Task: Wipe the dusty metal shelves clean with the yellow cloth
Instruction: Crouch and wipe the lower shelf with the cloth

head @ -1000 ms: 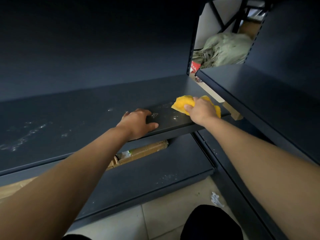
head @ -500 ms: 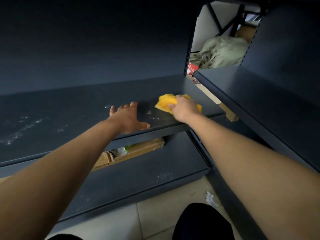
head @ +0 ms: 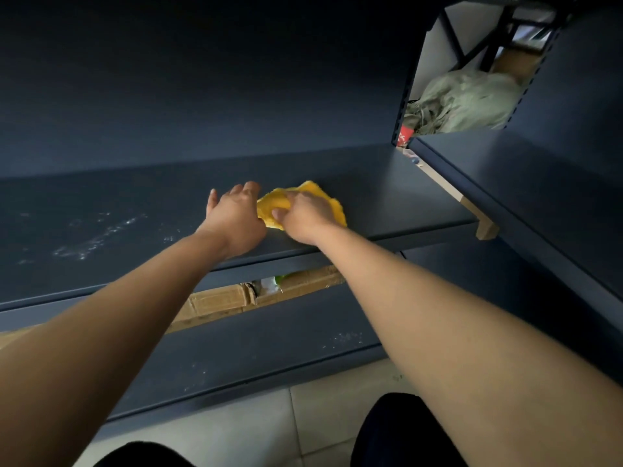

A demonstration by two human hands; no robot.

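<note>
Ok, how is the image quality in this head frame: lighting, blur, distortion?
Head view: dim and underexposed on the back panel, brightest through the gap at upper right; wide-angle bending curves the shelf edges; left hand, right hand and yellow cloth are sharp enough; dust streaks stay visible.
</note>
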